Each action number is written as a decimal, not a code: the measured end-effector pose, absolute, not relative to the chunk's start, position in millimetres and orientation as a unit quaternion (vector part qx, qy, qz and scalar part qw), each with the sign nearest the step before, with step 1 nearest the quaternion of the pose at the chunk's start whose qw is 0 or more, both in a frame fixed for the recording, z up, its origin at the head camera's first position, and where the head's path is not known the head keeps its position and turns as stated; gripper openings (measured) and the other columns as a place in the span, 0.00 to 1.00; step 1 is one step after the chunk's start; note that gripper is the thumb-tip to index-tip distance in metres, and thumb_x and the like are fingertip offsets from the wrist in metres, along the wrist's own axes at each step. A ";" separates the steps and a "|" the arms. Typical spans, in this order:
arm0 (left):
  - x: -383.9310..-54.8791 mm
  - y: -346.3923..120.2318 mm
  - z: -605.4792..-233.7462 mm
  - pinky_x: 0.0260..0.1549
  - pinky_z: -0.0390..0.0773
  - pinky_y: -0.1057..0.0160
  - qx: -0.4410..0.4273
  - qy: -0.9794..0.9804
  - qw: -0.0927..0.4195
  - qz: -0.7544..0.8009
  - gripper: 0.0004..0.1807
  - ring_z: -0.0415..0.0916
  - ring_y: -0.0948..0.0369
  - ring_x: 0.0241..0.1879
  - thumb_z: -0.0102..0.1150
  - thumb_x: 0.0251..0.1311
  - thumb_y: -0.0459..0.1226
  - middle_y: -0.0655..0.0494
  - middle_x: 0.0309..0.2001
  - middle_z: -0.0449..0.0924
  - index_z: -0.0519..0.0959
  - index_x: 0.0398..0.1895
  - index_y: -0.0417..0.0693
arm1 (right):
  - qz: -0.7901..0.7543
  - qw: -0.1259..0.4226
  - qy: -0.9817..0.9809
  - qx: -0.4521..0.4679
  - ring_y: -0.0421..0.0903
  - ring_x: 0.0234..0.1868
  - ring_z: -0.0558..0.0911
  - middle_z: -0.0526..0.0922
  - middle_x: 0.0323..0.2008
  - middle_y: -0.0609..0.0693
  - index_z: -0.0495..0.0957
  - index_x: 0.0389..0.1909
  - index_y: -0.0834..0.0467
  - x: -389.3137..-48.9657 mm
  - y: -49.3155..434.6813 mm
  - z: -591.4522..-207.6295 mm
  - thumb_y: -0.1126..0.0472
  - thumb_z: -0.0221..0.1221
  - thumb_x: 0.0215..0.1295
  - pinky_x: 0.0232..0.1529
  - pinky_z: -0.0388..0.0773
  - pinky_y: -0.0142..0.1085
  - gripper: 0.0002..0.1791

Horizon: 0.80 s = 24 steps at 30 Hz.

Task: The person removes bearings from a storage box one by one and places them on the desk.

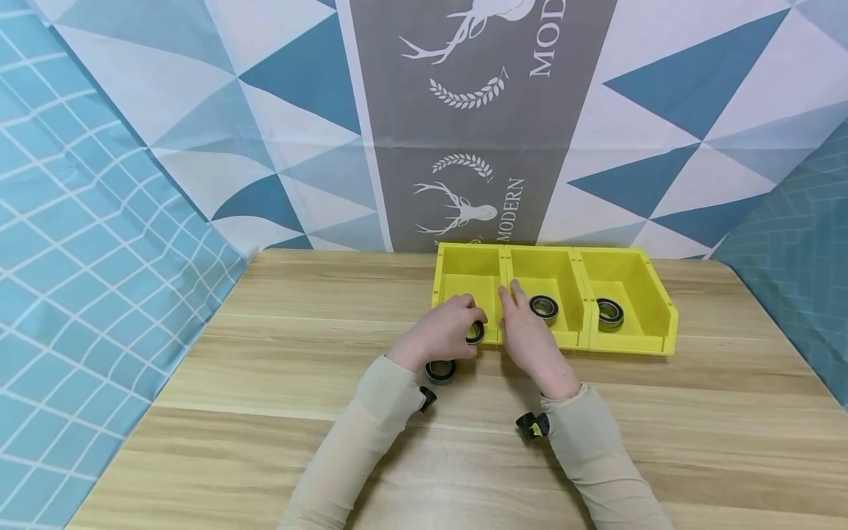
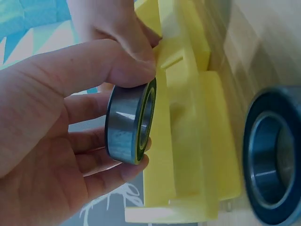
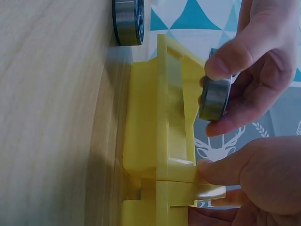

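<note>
My left hand (image 1: 442, 333) pinches a bearing (image 2: 124, 126) over the front of the left bin (image 1: 473, 284); my right hand (image 1: 532, 340), fingers nearly straight, touches the divider (image 1: 506, 266). Apparently I'm binning it; next calls for lowering, then releasing.

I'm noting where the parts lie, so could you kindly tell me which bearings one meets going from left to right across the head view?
Loose bearing on the table, held bearing in the left hand, third bearing in the middle yellow bin, fourth bearing in the right yellow bin.
</note>
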State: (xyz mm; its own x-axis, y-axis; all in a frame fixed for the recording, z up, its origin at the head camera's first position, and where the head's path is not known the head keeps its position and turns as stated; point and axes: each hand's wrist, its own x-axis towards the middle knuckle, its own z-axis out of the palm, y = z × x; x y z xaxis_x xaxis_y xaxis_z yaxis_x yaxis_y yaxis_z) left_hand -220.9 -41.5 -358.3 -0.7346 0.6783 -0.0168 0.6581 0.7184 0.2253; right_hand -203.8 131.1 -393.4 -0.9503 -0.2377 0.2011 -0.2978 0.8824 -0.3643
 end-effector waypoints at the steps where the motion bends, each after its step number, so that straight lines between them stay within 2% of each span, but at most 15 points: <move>1: -219.7 -40.7 -358.8 0.50 0.80 0.58 0.363 0.925 0.053 0.096 0.24 0.77 0.54 0.47 0.74 0.55 0.37 0.48 0.49 0.79 0.83 0.56 0.42 | 0.199 0.078 -0.967 0.139 0.55 0.25 0.81 0.57 0.75 0.76 0.60 0.73 0.74 -203.8 131.2 -393.2 0.71 0.54 0.74 0.26 0.82 0.42 0.30; 6: -214.3 -36.8 -362.8 0.44 0.79 0.61 0.372 0.923 0.065 0.068 0.21 0.75 0.56 0.43 0.74 0.55 0.38 0.50 0.45 0.78 0.84 0.53 0.44 | 0.206 0.078 -0.965 0.141 0.61 0.34 0.85 0.58 0.74 0.76 0.61 0.73 0.74 -202.7 132.1 -390.4 0.71 0.55 0.74 0.31 0.84 0.44 0.30; 16: -202.5 -33.4 -369.4 0.42 0.78 0.63 0.380 0.917 0.086 0.081 0.20 0.73 0.59 0.40 0.73 0.56 0.37 0.52 0.44 0.77 0.84 0.52 0.45 | 0.211 0.066 -0.965 0.137 0.61 0.34 0.85 0.56 0.75 0.75 0.60 0.74 0.73 -202.4 132.8 -389.7 0.71 0.55 0.74 0.30 0.84 0.44 0.31; 24: -197.8 -31.1 -376.2 0.46 0.79 0.64 0.397 0.903 0.126 0.103 0.18 0.76 0.61 0.40 0.73 0.56 0.34 0.53 0.46 0.80 0.85 0.52 0.47 | 0.209 0.062 -0.966 0.138 0.61 0.34 0.85 0.56 0.76 0.75 0.59 0.74 0.73 -202.4 132.6 -389.1 0.71 0.55 0.74 0.31 0.84 0.43 0.31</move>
State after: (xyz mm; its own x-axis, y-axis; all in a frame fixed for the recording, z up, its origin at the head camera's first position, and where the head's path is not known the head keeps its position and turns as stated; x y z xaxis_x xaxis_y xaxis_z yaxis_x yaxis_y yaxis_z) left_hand -197.8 -31.1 -376.2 -0.6536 0.7426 -0.1463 0.6906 0.6642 0.2862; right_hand -202.4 132.6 -389.1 -0.9545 -0.2404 0.1766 -0.2918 0.8751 -0.3860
